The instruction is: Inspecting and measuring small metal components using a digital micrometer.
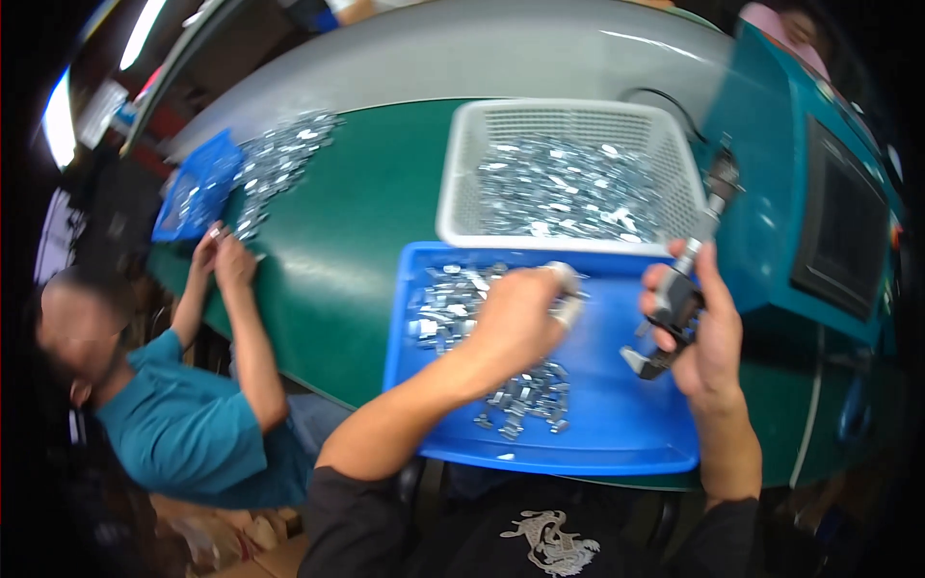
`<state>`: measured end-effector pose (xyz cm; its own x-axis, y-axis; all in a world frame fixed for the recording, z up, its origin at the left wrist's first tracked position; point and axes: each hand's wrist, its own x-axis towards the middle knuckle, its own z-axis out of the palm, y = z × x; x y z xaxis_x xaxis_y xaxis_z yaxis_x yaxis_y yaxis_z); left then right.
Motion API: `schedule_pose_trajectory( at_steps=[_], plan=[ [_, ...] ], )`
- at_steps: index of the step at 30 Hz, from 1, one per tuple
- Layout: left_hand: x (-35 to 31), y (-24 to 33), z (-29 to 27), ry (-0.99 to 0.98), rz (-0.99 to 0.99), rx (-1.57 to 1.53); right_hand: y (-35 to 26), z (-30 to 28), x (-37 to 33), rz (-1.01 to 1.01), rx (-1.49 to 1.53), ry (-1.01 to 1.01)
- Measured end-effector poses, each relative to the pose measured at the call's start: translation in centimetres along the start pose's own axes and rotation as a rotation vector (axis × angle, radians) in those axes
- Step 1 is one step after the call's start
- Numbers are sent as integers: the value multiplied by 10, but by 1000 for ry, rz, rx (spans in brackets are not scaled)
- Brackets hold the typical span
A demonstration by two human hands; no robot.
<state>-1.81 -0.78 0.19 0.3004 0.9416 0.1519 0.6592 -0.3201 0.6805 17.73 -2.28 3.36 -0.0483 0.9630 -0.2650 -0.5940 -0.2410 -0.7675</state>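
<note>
Left hand (515, 323) over blue tray (617, 445), right hand (715, 342) gripping a measuring tool (678, 304)

Head view, the only one. We see the small metal parts (445, 310) in the blue tray: a heap at its left side, a smaller cluster nearer the front edge. The left hand is above them, fingers bent inward, white covers (568, 311) on fingertips. It's blurred, so we can't tell if a part is pinched there. The right hand has fingers and thumb wrapped round the measuring tool, over the tray's right side, tilted, its thin end up toward the machine (756, 207). Behind the tray, a white basket (449, 207) holds many more parts. At left, a co-worker (198, 433) handles something small beside a blue basket (236, 159).

To do this well, we'd judge: take one part at a time, seat it square between the tool's faces, close gently, hold the tool steady before reading, and let checked and unchecked parts lie apart.

Writing: we make out no legible label on tray, baskets or tool. The machine's screen (842, 223) looks dark. The dark shirt carries a pale figure print (549, 542), no words we can read.
</note>
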Motion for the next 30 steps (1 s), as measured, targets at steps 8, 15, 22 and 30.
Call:
schedule_pose_trajectory(
  at_steps=[8, 15, 22, 30],
  plan=[
    [-12, 16, -4, -219, -101, -763, 7, 7, 0, -35, -41, 29],
    [-11, 21, -1, -296, -160, -988, 3, 0, 1, -6, 33, -18],
    [-14, 21, -2, -313, -258, -1030, 3, -1, 6, 18, 35, -78],
    [-16, 27, 4, -281, -289, -1061, 1, -5, 3, 22, 51, -95]
  ],
)
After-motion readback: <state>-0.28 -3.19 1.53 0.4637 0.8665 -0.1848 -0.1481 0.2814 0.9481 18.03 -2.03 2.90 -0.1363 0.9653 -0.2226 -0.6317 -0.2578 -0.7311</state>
